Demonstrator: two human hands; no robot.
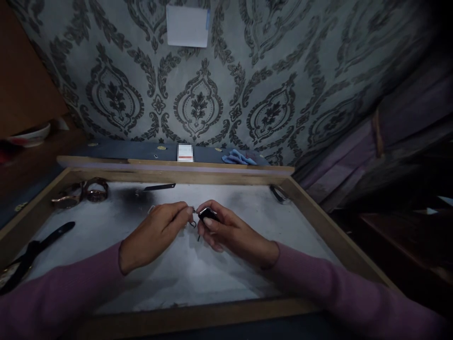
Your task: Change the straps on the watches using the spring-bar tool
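My right hand (226, 225) is closed around a small black watch (206, 215) with rounded corners and a shiny metal rim, its thumb resting on the face. Close beside it, my left hand (161, 229) pinches something small and thin near the watch's edge; the fingers mostly hide it. A dark thin loop (193, 225) shows just below the left fingertips, and I cannot tell what it belongs to. Both hands are over the white surface (170, 288) of a shallow wooden-framed tray.
At the left lie two bracelet watches (96, 192) and a black-strapped watch (35, 250). A dark flat blade (159, 187) lies toward the back, and a dark curved object (279, 194) at the back right. Behind the wooden rim (208, 178) are a blue cloth (239, 157) and a small card (185, 153).
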